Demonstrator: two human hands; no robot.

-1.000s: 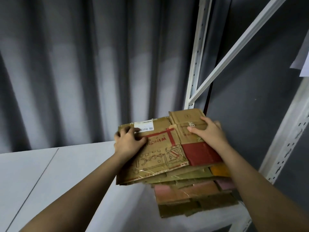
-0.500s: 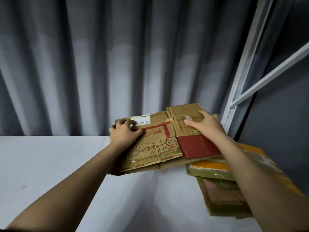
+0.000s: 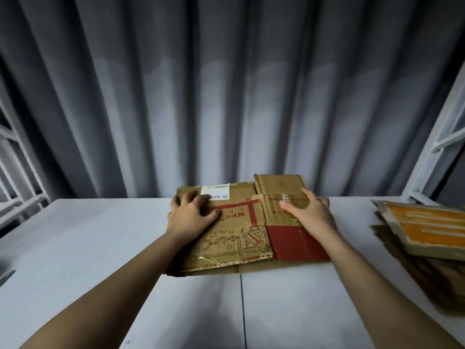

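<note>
Flattened cardboard box (image 3: 247, 238) lying flat on the white tabletop (image 3: 100, 248), far edge close to the grey curtain (image 3: 226, 96). Left grip (image 3: 192, 215): fingers spread wide, pressing down on the box's far left corner, just beside the white label (image 3: 215, 191). Right grip (image 3: 308, 212): thumb on top, fingers curled over the right edge, holding the box. The box extends beneath and between both grips. A stack of cardboard (image 3: 422, 230) lies well apart to the right.
</note>
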